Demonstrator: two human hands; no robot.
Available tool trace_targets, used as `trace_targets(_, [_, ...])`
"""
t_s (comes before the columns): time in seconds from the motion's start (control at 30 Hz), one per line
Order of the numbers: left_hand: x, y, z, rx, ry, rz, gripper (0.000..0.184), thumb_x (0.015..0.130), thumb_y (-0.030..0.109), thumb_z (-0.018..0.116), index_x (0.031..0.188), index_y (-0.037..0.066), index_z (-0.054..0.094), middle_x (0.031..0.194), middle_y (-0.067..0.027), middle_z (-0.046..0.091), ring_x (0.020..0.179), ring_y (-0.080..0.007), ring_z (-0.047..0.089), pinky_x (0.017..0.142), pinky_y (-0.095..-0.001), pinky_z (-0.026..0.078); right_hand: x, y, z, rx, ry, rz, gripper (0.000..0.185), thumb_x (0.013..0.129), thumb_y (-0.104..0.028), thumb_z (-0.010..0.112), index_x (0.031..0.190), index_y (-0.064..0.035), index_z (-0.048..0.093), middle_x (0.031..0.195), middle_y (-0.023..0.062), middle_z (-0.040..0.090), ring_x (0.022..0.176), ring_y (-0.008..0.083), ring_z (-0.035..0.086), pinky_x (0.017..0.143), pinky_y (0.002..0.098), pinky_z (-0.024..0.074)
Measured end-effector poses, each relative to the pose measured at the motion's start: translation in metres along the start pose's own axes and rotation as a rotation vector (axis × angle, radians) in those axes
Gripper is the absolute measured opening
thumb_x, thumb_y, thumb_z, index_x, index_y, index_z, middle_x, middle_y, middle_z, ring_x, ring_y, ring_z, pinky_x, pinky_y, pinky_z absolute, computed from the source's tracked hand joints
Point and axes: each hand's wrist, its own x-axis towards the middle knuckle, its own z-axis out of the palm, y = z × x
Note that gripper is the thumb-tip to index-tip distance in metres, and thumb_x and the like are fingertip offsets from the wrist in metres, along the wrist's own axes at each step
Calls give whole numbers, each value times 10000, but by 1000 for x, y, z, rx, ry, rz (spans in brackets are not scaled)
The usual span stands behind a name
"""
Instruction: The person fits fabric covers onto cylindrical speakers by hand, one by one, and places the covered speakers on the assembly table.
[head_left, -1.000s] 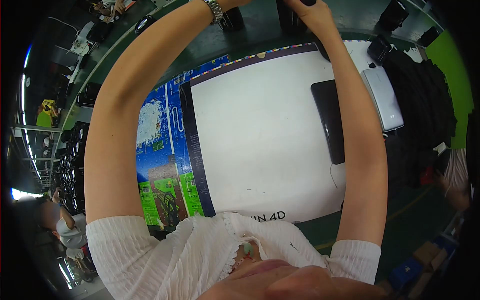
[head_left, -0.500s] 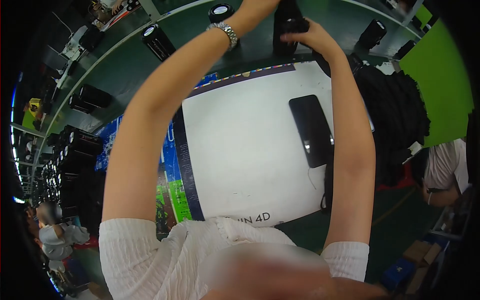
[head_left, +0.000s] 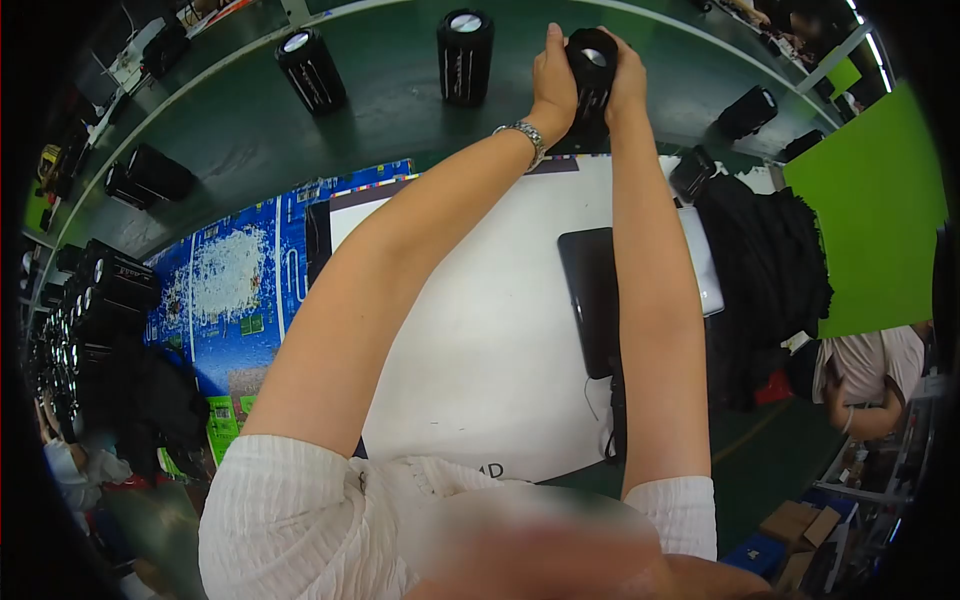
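Observation:
A black cylindrical speaker (head_left: 592, 72) with a silver disc on its end stands between my hands at the far side of the work surface. My left hand (head_left: 555, 85) grips its left side, thumb pointing up. Around the right side wraps my right hand (head_left: 627, 80). Fingers behind the speaker are hidden. To the left stand two similar units, a near speaker (head_left: 466, 60) and a farther speaker (head_left: 311, 72). Below my hands lies a white sheet (head_left: 480, 330) with a dark phone (head_left: 588, 300) on it, partly covered by my right forearm.
A black cloth pile (head_left: 765, 280) lies on the right, beside a green panel (head_left: 880, 210). More dark speakers (head_left: 110, 290) crowd the left edge. Another speaker (head_left: 748, 112) leans at the back right. A blue printed board (head_left: 230, 280) lies left of the sheet. A person (head_left: 870, 375) sits at right.
My left hand has come down onto the speaker's left side, and my right hand has shifted to its right side. The speaker's silver end now shows. The camera view has shifted.

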Motion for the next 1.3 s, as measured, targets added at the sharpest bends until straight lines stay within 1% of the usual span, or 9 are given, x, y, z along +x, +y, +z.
trace_targets(0.17, [-15, -24, 2, -22, 74, 14, 685, 982, 490, 209, 782, -26, 612, 737, -110, 636, 702, -223, 572, 718, -348, 450, 14, 47, -47, -546, 67, -385, 287, 901, -144, 509, 982, 97, 643, 884, 228, 661, 847, 280, 646, 769, 374, 487])
trace_targets(0.3, [-2, -40, 2, 434, 116, 87, 673, 972, 452, 177, 908, -67, 600, 987, -299, 616, 963, -468, 543, 877, -474, 399, 41, 46, -74, -893, 347, -272, 422, 890, -304, 539, 877, 101, 656, 805, 149, 668, 768, 210, 630, 706, 347, 480])
trace_targets(0.33, [-7, -32, 7, 493, 65, 48, 667, 972, 442, 172, 923, -67, 599, 1035, -305, 597, 1009, -476, 518, 900, -490, 380, 10, 12, -49, -958, 491, -218, 632, 837, -585, 518, 841, 19, 704, 855, 220, 678, 831, 408, 640, 779, 469, 462])
trace_targets(0.43, [-9, -19, 19, 686, -60, 51, 556, 979, 366, 210, 1045, -62, 558, 1113, -312, 560, 1092, -492, 466, 941, -503, 370, -22, -23, -24, -814, 441, -351, 658, 740, -677, 594, 938, -57, 691, 900, 209, 681, 917, 363, 644, 800, 470, 469])
trace_targets(0.57, [-20, 3, 5, 697, -115, -286, 519, 963, 385, 336, 1148, -66, 513, 1200, -323, 525, 1149, -457, 488, 969, -490, 384, -47, -24, -20, -1148, 260, -458, 785, 572, -616, 782, 1115, -89, 575, 987, 211, 665, 944, 376, 637, 824, 433, 487])
trace_targets(0.9, [-155, 171, -175, 1090, -766, 122, 342, 938, 243, 529, 1142, -32, 533, 1054, -158, 625, 1025, -284, 578, 878, -377, 447, -6, -20, -44, -1182, 382, -588, 789, 615, -578, 786, 1135, -35, 546, 1020, 222, 650, 939, 381, 632, 819, 432, 479])
trace_targets(1.03, [-187, 209, -220, 1121, -763, 33, 360, 903, 177, 572, 1191, -25, 492, 1107, -162, 595, 1092, -282, 535, 945, -380, 409, -5, -45, -40, -1356, 316, -245, 864, 613, -678, 721, 1184, -56, 534, 1049, 216, 646, 969, 364, 630, 831, 428, 480])
trace_targets(1.2, [-151, 227, -227, 1197, -630, 214, 372, 886, 188, 597, 1197, 10, 495, 1182, -171, 550, 1152, -296, 496, 986, -389, 384, -13, -69, -9, -1365, 583, -835, 585, 682, -553, 748, 928, -25, 690, 1000, 159, 663, 919, 316, 634, 805, 400, 492])
trace_targets(1.3, [-76, 231, -213, 1118, -418, 526, 429, 790, 233, 687, 1109, 10, 506, 1091, -189, 558, 1049, -335, 523, 910, -412, 402, -18, -73, 27, -1127, 156, -1113, 366, 748, -358, 759, 888, -26, 697, 892, 121, 674, 909, 261, 630, 802, 369, 487])
